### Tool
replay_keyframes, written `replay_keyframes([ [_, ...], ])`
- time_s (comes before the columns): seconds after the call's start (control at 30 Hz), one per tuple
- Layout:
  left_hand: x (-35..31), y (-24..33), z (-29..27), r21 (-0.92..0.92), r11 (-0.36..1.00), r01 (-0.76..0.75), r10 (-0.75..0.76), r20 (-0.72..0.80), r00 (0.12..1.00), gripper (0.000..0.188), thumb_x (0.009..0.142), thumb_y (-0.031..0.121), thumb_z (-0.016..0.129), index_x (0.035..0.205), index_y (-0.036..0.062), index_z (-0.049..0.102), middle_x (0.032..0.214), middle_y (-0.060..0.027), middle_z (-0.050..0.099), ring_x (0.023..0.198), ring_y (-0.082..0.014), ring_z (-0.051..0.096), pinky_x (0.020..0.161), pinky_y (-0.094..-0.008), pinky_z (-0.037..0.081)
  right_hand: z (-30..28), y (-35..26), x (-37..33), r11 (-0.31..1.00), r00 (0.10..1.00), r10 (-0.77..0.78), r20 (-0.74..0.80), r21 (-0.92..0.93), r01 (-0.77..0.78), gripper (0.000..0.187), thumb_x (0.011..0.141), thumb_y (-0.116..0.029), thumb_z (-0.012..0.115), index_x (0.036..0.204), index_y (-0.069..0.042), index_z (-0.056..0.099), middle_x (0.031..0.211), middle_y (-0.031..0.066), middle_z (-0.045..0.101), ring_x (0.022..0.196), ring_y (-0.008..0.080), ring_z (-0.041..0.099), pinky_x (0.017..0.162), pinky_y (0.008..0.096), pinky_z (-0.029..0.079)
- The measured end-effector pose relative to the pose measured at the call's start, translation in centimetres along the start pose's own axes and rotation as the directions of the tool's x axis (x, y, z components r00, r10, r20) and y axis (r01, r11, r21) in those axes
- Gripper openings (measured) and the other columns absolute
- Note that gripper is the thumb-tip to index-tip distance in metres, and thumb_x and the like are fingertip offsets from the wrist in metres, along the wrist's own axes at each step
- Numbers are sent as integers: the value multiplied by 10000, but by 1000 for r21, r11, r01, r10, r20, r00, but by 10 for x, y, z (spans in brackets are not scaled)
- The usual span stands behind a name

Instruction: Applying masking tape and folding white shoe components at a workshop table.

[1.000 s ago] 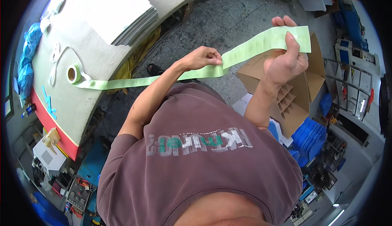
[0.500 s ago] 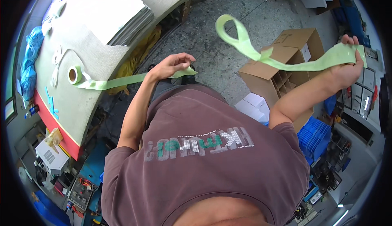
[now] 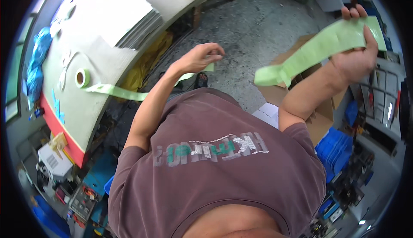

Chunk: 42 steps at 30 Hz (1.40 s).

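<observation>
My right hand [image 3: 355, 55] is raised at the right, its thumb and fingers closed on a wide, pale green tape strip [image 3: 320, 45]. The strip's folded lower end hangs over an open cardboard box. My left hand [image 3: 198, 58] is at centre, fingers loosely bent and thumb apart, with nothing visible in it. On the table at the left stands a roll of the same green tape [image 3: 87, 77]. From it an unwound length [image 3: 122, 93] runs over the table edge and behind my left forearm. Its free end shows just below my left hand.
The pale table [image 3: 97, 44] curves along the left, bearing a thick stack of white sheets [image 3: 124, 12], a blue plastic bag [image 3: 39, 55] and white cord. Below its edge lies yellow sheeting [image 3: 157, 51]. At right are the cardboard box [image 3: 275, 95] and stacked blue trays [image 3: 333, 150].
My right hand has moved up and slightly left, and the strip's looped end has swung down towards the box. My left hand has shifted right and up, away from the roll's tape end.
</observation>
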State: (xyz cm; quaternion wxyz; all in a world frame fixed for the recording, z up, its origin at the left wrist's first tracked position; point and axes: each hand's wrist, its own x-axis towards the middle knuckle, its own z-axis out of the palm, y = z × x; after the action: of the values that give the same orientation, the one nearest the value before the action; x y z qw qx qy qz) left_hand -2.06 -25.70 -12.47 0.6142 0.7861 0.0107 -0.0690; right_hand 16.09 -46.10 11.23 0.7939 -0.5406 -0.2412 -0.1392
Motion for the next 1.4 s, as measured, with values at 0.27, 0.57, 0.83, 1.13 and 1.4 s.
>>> replay_keyframes([
  [0.27,29,-80,28,208,978,-31,83,-242,967,137,866,111,661,980,36,646,825,-67,613,766,-228,598,704,-355,477,-58,3,5,987,981,163,109,-26,-161,467,865,-128,398,1231,124,542,1053,202,616,967,276,629,965,333,444],
  [0.57,-17,-70,-1,252,966,51,76,-469,880,105,887,105,651,969,40,668,946,-87,648,825,-246,626,747,-356,512,-57,-15,-3,997,990,70,125,-25,-67,417,867,-122,419,1185,109,557,1031,186,590,871,223,534,861,317,432],
  [0.83,-221,100,-184,214,928,306,171,-972,163,129,942,208,683,1000,102,727,798,-1,654,607,-65,511,523,-193,403,-30,32,-7,967,967,248,51,-65,-244,366,886,-97,428,1148,98,592,1000,163,604,856,213,536,847,288,430],
  [1.13,-195,111,-464,335,808,485,473,-860,-193,137,882,115,640,933,9,709,777,-101,671,673,-215,615,614,-319,497,74,75,-22,954,968,251,9,-173,-246,325,907,-66,437,1112,90,635,981,152,627,834,207,555,825,274,449],
  [1.4,-149,-70,-698,190,722,666,432,-875,-219,196,875,111,584,1036,28,661,934,-154,669,858,-322,595,757,-442,449,151,62,-51,869,974,170,-152,-442,-221,323,927,-62,441,1141,92,628,1002,162,639,852,203,572,824,271,454],
])
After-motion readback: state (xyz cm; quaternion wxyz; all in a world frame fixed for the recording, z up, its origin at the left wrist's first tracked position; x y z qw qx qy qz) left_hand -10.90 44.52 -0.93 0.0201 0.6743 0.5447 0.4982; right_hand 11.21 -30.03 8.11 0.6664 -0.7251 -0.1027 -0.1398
